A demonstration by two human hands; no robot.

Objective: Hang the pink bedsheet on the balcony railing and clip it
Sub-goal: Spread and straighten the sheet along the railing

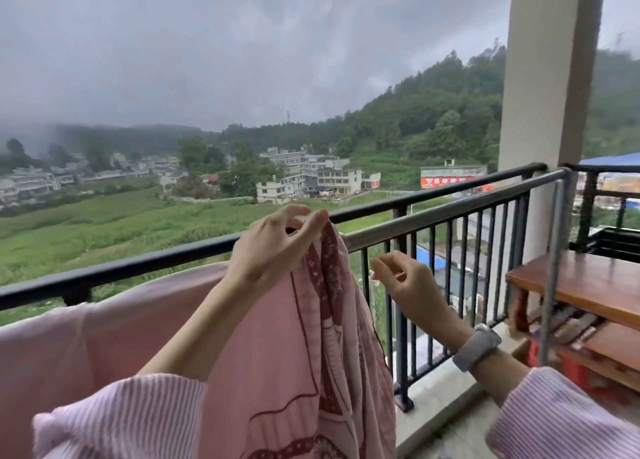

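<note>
The pink bedsheet [277,347], with dark red patterned borders, hangs over a grey metal bar that runs just inside the black balcony railing [450,190]. My left hand [273,247] pinches the sheet's bunched right edge at the top of the bar, thumb and fingers closed on the cloth. Just right of the sheet and a little lower, my right hand [403,282] hovers with curled, parted fingers and holds nothing. It wears a grey watch on the wrist. No clip is in view.
A grey metal drying bar [467,207] continues to the right to a vertical post [554,268]. A wooden shelf unit [581,285] with books stands at the right. A concrete pillar [543,77] rises behind it. Fields and buildings lie beyond.
</note>
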